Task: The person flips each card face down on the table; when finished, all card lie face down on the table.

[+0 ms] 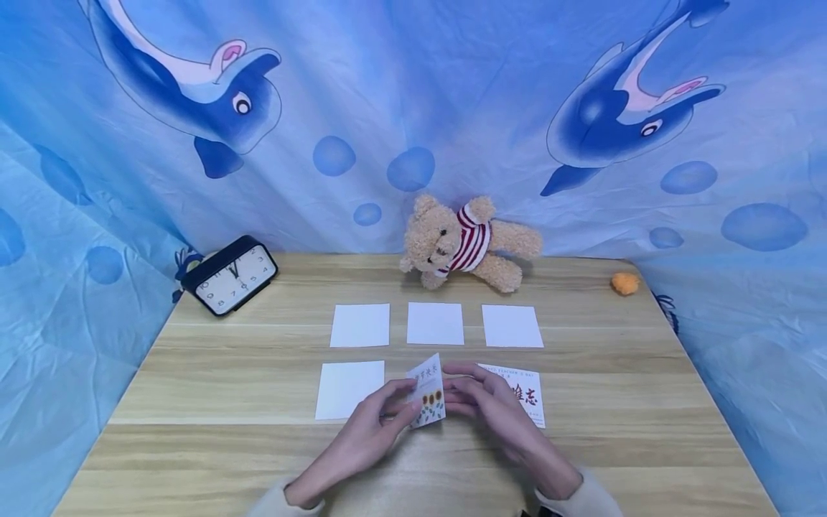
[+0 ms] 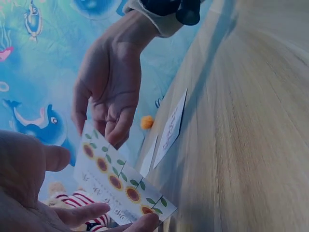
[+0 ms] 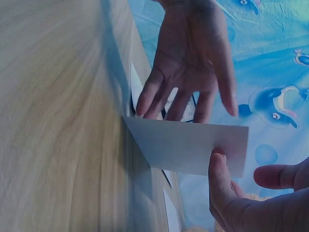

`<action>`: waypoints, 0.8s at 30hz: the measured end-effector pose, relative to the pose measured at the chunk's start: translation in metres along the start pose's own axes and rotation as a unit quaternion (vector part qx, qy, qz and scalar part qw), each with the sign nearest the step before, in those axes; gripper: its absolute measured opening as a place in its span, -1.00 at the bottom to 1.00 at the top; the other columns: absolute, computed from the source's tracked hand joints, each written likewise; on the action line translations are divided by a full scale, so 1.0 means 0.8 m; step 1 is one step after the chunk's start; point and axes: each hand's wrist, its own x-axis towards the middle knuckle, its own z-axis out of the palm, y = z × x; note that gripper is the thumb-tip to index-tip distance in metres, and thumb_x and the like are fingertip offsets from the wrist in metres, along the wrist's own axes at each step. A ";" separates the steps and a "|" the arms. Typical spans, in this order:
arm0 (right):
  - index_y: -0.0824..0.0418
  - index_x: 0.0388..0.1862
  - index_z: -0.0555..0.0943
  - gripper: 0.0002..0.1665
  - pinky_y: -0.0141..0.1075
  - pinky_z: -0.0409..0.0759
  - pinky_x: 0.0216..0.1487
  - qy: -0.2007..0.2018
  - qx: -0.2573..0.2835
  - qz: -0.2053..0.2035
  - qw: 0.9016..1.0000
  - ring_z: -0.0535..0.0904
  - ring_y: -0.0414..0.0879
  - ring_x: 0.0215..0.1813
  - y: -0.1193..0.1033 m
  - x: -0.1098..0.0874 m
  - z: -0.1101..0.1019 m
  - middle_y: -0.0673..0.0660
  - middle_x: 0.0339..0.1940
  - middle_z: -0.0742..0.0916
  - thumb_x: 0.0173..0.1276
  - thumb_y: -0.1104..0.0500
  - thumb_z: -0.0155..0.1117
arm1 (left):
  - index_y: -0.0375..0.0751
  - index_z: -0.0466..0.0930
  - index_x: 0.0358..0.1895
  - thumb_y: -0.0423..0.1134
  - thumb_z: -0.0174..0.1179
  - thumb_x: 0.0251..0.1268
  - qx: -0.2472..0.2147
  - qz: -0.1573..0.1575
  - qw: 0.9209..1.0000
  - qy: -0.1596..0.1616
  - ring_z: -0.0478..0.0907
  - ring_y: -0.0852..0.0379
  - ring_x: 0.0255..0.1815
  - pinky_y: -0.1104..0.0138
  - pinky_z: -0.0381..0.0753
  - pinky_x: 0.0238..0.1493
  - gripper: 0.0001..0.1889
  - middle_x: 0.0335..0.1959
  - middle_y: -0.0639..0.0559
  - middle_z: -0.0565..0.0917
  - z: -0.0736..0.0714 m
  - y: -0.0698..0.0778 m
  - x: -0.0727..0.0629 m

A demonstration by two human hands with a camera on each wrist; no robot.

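Note:
A white card with a row of sunflowers and Chinese writing (image 1: 429,395) stands upright between the two hands, its lower edge close over the wooden table. The left hand (image 1: 377,424) has its fingers at the printed face, with the thumb (image 2: 58,157) raised by the edge. From the other side the right hand (image 1: 494,409) faces the blank back (image 3: 181,142), one fingertip touching it and the thumb apart. Under the right hand lies a card with red Chinese writing (image 1: 533,395), partly covered. Beside the left hand is a blank white card (image 1: 342,391).
Farther back lie three blank white cards in a row: left (image 1: 360,325), middle (image 1: 435,323) and right (image 1: 512,326). Behind them a teddy bear (image 1: 474,244) lies on its side. A clock (image 1: 232,276) stands back left, and a small orange thing (image 1: 624,283) is back right.

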 end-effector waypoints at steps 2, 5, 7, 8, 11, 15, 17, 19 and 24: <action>0.50 0.47 0.34 -0.40 -0.31 0.75 0.21 -0.002 -0.001 0.003 1.000 0.76 -0.03 0.13 0.001 0.001 0.004 0.44 0.27 0.65 0.64 0.15 0.09 | -0.34 0.41 0.44 -0.01 0.12 0.61 -0.015 0.001 1.000 -0.005 0.68 -0.29 0.26 0.17 0.79 0.12 -0.43 0.43 -0.44 0.49 0.001 0.001 0.001; 0.51 0.44 0.36 -0.42 -0.29 0.75 0.21 -0.009 -0.003 0.000 1.000 0.76 0.01 0.14 0.006 0.003 0.010 0.44 0.26 0.66 0.63 0.16 0.10 | -0.35 0.38 0.46 -0.02 0.06 0.65 -0.045 -0.001 0.999 -0.016 0.67 -0.32 0.27 0.19 0.82 0.05 -0.44 0.45 -0.45 0.46 0.001 0.003 0.001; 0.51 0.42 0.38 -0.43 -0.28 0.75 0.22 -0.012 -0.005 -0.001 1.000 0.77 0.03 0.15 0.010 0.004 0.013 0.43 0.25 0.69 0.61 0.17 0.13 | -0.33 0.38 0.47 0.00 0.03 0.67 -0.057 -0.007 0.998 -0.018 0.69 -0.30 0.24 0.18 0.82 0.00 -0.44 0.46 -0.44 0.46 0.001 0.004 0.000; 0.51 0.41 0.40 -0.43 -0.26 0.75 0.22 -0.012 -0.006 0.000 1.000 0.77 0.04 0.14 0.012 0.005 0.014 0.41 0.23 0.70 0.60 0.17 0.16 | -0.34 0.37 0.48 0.00 0.02 0.67 -0.063 -0.009 0.998 -0.019 0.70 -0.29 0.22 0.20 0.82 -0.02 -0.43 0.46 -0.44 0.45 0.001 0.005 0.000; 0.49 0.38 0.43 -0.44 -0.20 0.76 0.22 -0.008 -0.014 0.000 1.000 0.78 0.05 0.11 0.017 0.006 0.018 0.35 0.17 0.75 0.56 0.17 0.22 | -0.37 0.36 0.47 -0.01 0.03 0.67 -0.080 -0.010 0.997 -0.016 0.75 -0.27 0.13 0.22 0.82 -0.03 -0.43 0.44 -0.46 0.46 0.001 0.007 0.000; 0.49 0.36 0.46 -0.43 -0.16 0.77 0.20 -0.004 -0.030 -0.006 1.000 0.78 0.00 0.06 0.023 0.007 0.020 0.32 0.11 0.76 0.52 0.18 0.28 | -0.40 0.42 0.40 -0.08 0.10 0.63 -0.104 -0.002 0.995 -0.004 0.75 -0.28 0.10 0.17 0.83 0.00 -0.48 0.35 -0.46 0.54 0.001 0.008 0.000; 0.46 0.35 0.49 -0.44 -0.21 0.79 0.16 0.001 -0.046 -0.010 0.999 0.77 -0.06 0.02 0.024 0.007 0.020 0.32 0.09 0.75 0.50 0.18 0.32 | -0.39 0.47 0.36 -0.11 0.15 0.60 -0.107 0.003 0.994 0.006 0.76 -0.24 0.12 0.18 0.83 0.00 -0.52 0.29 -0.42 0.59 0.000 0.008 0.001; 0.40 0.32 0.54 -0.45 -0.30 0.78 0.07 0.010 -0.077 -0.018 0.997 0.77 -0.11 -0.05 0.026 0.007 0.020 0.30 0.08 0.75 0.46 0.16 0.38 | -0.36 0.50 0.32 -0.14 0.19 0.57 -0.106 0.006 0.994 0.016 0.77 -0.16 0.10 0.19 0.83 0.00 -0.55 0.26 -0.38 0.62 -0.001 0.008 0.002; 0.30 0.27 0.61 -0.42 -0.36 0.73 -0.15 0.054 -0.154 -0.039 0.986 0.77 -0.09 -0.09 0.028 0.008 0.019 0.29 0.09 0.75 0.33 0.11 0.51 | -0.34 0.51 0.29 -0.21 0.28 0.49 -0.115 0.004 0.993 0.041 0.78 0.04 0.06 0.33 0.79 0.01 -0.57 0.25 -0.33 0.64 -0.004 0.007 0.004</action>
